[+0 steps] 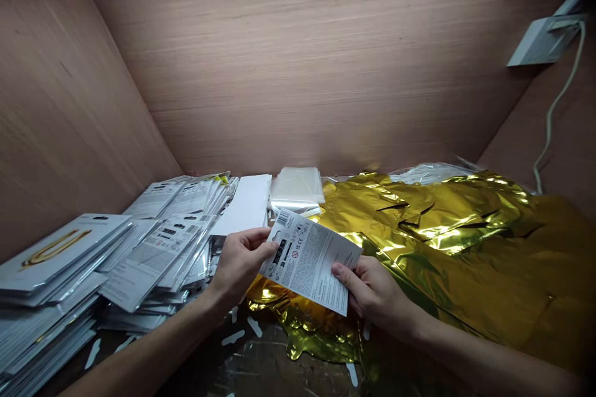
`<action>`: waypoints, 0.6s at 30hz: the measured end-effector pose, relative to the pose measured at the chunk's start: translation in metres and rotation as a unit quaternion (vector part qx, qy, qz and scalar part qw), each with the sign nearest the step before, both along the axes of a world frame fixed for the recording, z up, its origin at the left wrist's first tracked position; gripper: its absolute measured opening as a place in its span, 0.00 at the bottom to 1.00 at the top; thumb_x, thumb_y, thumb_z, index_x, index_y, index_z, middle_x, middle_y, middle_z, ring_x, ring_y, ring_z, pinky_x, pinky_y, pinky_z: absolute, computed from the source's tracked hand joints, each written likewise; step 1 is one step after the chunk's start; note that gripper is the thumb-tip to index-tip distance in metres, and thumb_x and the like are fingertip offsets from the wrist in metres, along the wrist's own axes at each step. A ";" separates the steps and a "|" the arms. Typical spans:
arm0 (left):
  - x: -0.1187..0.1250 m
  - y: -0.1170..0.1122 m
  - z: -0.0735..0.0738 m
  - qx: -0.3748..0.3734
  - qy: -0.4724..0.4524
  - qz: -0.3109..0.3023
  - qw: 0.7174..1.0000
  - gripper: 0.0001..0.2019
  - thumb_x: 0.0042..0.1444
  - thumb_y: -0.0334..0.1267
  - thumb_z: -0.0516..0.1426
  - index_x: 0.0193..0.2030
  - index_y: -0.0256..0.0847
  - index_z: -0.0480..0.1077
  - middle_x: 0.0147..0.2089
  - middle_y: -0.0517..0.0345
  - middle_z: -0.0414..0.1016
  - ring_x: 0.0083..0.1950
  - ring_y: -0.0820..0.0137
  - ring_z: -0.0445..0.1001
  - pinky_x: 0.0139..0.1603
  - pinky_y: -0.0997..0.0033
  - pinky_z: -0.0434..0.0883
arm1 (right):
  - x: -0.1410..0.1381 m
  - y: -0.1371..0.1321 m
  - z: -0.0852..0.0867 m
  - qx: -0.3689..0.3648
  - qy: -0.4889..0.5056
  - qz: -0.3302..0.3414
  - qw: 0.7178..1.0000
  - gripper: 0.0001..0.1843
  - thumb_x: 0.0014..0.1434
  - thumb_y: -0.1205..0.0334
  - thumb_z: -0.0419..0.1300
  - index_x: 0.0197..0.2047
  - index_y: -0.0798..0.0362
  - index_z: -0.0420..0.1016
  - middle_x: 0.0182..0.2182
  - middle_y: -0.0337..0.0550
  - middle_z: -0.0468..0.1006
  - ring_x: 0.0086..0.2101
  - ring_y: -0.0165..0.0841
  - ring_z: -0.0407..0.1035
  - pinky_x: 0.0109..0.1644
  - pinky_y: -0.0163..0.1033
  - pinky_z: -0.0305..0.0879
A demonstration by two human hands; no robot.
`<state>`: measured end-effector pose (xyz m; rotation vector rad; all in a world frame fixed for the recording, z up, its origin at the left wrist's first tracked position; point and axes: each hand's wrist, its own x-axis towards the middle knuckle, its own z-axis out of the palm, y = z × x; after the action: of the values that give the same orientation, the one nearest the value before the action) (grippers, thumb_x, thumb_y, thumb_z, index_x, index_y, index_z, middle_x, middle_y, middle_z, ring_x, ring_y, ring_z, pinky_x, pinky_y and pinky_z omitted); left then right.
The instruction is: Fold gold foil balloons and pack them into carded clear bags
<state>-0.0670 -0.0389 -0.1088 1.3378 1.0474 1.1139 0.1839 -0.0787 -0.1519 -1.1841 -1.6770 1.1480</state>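
A printed white packaging card (pixel 311 270) with a barcode, small symbols and dense text is held tilted between my two hands. My left hand (pixel 242 260) pinches its upper left edge, near the hang-hole end. At the lower right corner, my right hand (pixel 379 294) grips the card with the thumb on top and the fingers hidden beneath. Gold foil balloons (pixel 465 260), flat and shiny, lie under and to the right of the card. Behind it are a stack of clear plastic sleeves (pixel 298 187) and a stack of blank white cards (pixel 244 205).
Piles of packed cards in clear sleeves (pixel 158 254) fill the left side, one showing a gold U shape (pixel 56 249). Small white cut-out pieces (pixel 233 338) lie on the dark tabletop (pixel 261 372). Wooden panels (pixel 302 62) enclose it; a white socket box (pixel 542 40) with a cable hangs right.
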 end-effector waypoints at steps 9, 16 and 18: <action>-0.008 0.006 0.008 0.032 0.112 -0.036 0.993 0.10 0.51 0.34 0.65 0.41 0.34 0.81 0.33 0.53 0.83 0.33 0.66 0.80 0.35 0.70 0.75 | 0.002 -0.004 0.001 -0.033 0.004 0.021 0.999 0.29 0.67 0.37 0.56 0.24 0.51 0.66 0.14 0.37 0.65 0.15 0.29 0.58 0.17 0.34 0.51; -0.007 0.005 0.017 0.016 0.186 -0.072 0.980 0.08 0.52 0.34 0.60 0.38 0.36 0.78 0.32 0.55 0.81 0.35 0.64 0.80 0.35 0.69 0.75 | -0.001 -0.004 0.002 -0.033 -0.005 0.040 0.999 0.30 0.67 0.36 0.55 0.23 0.51 0.67 0.13 0.37 0.65 0.14 0.29 0.59 0.17 0.34 0.52; -0.008 0.005 0.020 0.020 0.203 -0.095 0.974 0.08 0.52 0.34 0.59 0.38 0.37 0.78 0.33 0.55 0.81 0.37 0.63 0.80 0.36 0.68 0.75 | 0.000 -0.004 0.002 -0.033 -0.007 0.046 0.998 0.30 0.67 0.36 0.55 0.23 0.51 0.67 0.12 0.37 0.65 0.14 0.29 0.59 0.17 0.34 0.53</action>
<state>-0.0751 -0.0334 -0.0889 1.7044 1.1625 0.7370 0.1837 -0.0827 -0.1499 -1.1693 -1.7312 1.2620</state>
